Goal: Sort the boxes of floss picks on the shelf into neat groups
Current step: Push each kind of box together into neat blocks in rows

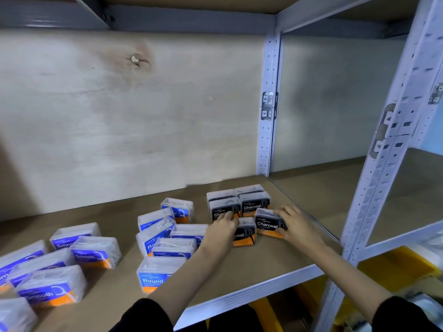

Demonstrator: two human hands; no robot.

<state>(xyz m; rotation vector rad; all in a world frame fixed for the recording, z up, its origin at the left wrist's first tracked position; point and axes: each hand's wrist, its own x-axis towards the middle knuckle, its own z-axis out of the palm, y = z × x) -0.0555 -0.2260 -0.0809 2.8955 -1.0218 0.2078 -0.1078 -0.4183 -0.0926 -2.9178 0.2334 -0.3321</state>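
Observation:
Black-labelled "Charcoal" floss pick boxes (pixel 254 203) stand grouped at the shelf's right end. My left hand (pixel 221 230) grips one Charcoal box (pixel 245 233) in the front row, fingertips reaching the box behind. My right hand (pixel 296 224) holds another Charcoal box (pixel 268 224) beside it, fingers curled over its top and right side. Blue-labelled "Round" boxes (pixel 165 236) lie loosely in the middle, some tilted. Purple-labelled "Smooth" boxes (pixel 94 252) are scattered at the left.
The brown shelf board (pixel 263 264) has a white metal front rim and white perforated uprights (pixel 267 130) at the right. A plywood back wall stands behind. Yellow bins (pixel 395 262) sit on the level below, at the right.

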